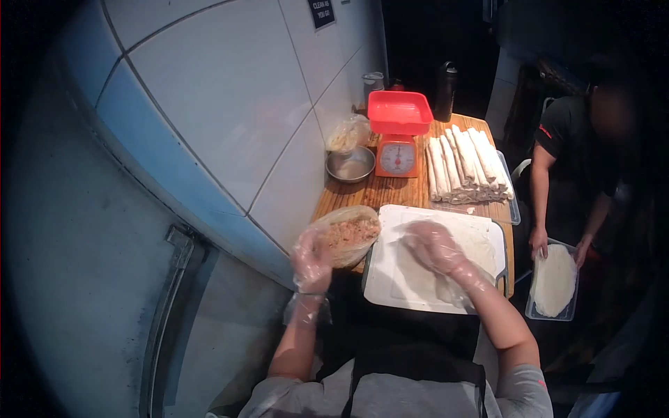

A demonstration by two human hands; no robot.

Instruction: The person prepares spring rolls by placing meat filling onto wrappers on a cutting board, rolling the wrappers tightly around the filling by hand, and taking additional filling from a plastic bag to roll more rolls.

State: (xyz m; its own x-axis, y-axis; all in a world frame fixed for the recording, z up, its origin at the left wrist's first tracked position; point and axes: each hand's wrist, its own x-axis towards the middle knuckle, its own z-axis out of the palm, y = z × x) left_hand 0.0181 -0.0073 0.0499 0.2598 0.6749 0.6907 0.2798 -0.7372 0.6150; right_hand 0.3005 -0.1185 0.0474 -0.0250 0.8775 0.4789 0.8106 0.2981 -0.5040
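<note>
My left hand (312, 263), in a clear plastic glove, is at the near left side of a bowl (346, 259) of pinkish minced filling (353, 232). Its fingers are blurred against the bowl's side, so their grip is unclear. My right hand (435, 247), gloved too, is over a white cutting board (390, 296) on the wooden table. Motion smears its fingers, and I cannot make out anything in them. Beneath and beside this hand lies a thin, pale sheet of dough (477, 251), partly covered by the hand and forearm.
Long white rolls (467, 164) are stacked at the back right. An orange kitchen scale (397, 157) with a red tray stands near a metal bowl (350, 164) and a black bottle (446, 92). At right, a co-worker holds a plastic container (568, 311) of pale dough. Tiled wall (279, 181) borders the left.
</note>
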